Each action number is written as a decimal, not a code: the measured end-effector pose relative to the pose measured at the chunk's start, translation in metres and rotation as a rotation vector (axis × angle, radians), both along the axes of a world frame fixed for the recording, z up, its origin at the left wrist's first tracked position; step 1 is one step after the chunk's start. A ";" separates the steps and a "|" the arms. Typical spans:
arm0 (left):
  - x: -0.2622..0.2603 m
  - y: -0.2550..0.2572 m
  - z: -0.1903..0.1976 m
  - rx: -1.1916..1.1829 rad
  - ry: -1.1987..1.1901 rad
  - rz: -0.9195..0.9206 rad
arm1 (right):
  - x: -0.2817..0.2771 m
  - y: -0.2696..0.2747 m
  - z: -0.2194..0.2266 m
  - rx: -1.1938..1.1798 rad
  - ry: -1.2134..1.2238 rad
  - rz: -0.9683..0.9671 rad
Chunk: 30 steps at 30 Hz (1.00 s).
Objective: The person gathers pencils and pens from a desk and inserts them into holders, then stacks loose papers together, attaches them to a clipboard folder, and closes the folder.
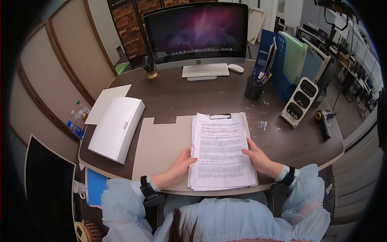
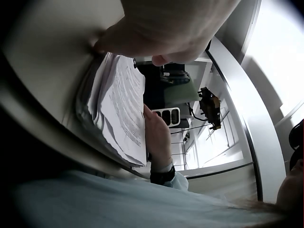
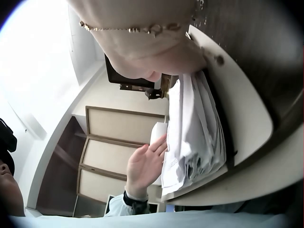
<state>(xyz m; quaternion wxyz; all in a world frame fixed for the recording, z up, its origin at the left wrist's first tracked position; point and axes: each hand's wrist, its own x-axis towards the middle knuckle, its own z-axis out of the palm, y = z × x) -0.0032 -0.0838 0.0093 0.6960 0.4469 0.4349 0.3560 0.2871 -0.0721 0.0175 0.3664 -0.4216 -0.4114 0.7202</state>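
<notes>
Dark brown rounded wooden desk [image 1: 193,97], bearing all items listed. Large silver-framed computer monitor with purple screen [image 1: 196,32], at the far edge; white flat keyboard [image 1: 205,70] and white mouse [image 1: 236,68] before it. White closed rectangular box file [image 1: 117,128], at the left, lying partly over a cream sheet of card [image 1: 105,103]. Beige open cardboard folder [image 1: 161,149], spread flat at the near edge. Blue plastic file rack with a green folder [image 1: 287,60], at the right; black pen pot [image 1: 254,86] beside it; white desk organiser with dark slots [image 1: 300,101], leaning nearby. Thick stack of white printed paper sheets [image 1: 219,153], held at the top by a black clip, lay on the folder's right half, directly before the person. Judged light but floppy; loose lower edges were fanned and uneven in both wrist views, so sheets could slide apart; best taken by both long side edges, or at the clipped top where it was bound. Left hand [image 1: 179,165], grip relaxed and spread, fingers resting flat against the stack's left edge. Right hand [image 1: 258,158], grip likewise spread, fingers lying flat on the stack's right margin; neither hand pinched a sheet.
</notes>
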 end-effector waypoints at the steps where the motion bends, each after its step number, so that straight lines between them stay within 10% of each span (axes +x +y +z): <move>1: 0.007 -0.002 0.000 0.000 0.002 0.000 | -0.005 -0.001 -0.001 0.000 0.002 0.000; 12: 0.013 -0.021 -0.006 0.147 0.257 0.151 | 0.001 0.002 0.002 0.044 -0.199 -0.181; 20: -0.152 -0.016 -0.033 0.200 0.584 0.579 | 0.035 -0.024 0.009 -0.068 -0.010 -0.277; 27: -0.190 -0.030 0.004 -0.076 0.324 0.618 | 0.041 -0.022 0.002 -0.090 0.004 -0.325; 30: -0.215 -0.019 0.016 -0.172 -0.093 0.312 | 0.047 -0.021 0.002 -0.111 0.015 -0.352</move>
